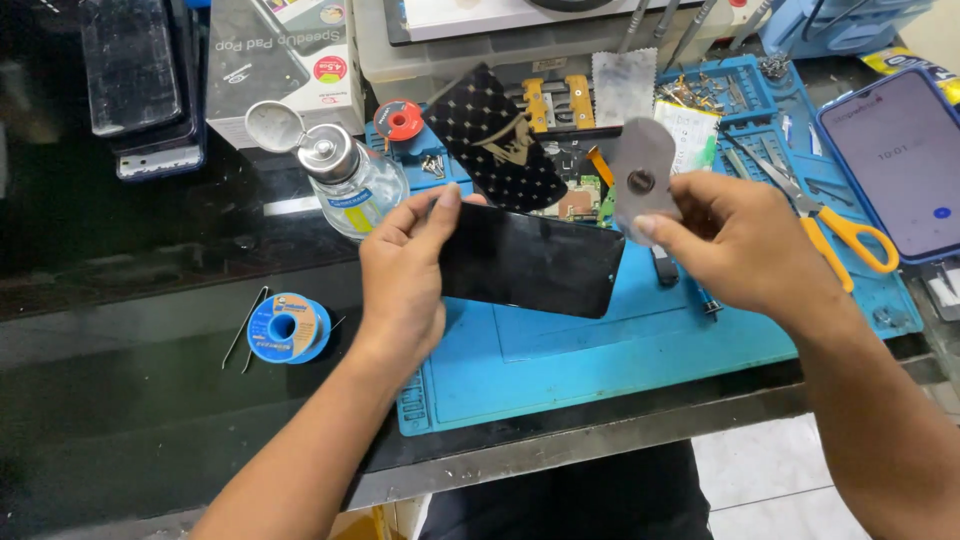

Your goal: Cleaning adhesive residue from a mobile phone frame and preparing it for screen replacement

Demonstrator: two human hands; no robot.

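A glass bottle (352,178) is standing at 11 o'clock of the left hand (405,275), scissors (835,225) lying at 3 o'clock of the right hand (745,245). Over the blue mat (600,350), the left grip is clasping a black phone (530,262); the right is pinching a thin metal disc (642,180) at the phone's 1 o'clock corner.

A phone repair workbench: blue work mat (560,370), solder spool (287,328), scissors (835,225), opened phone parts.
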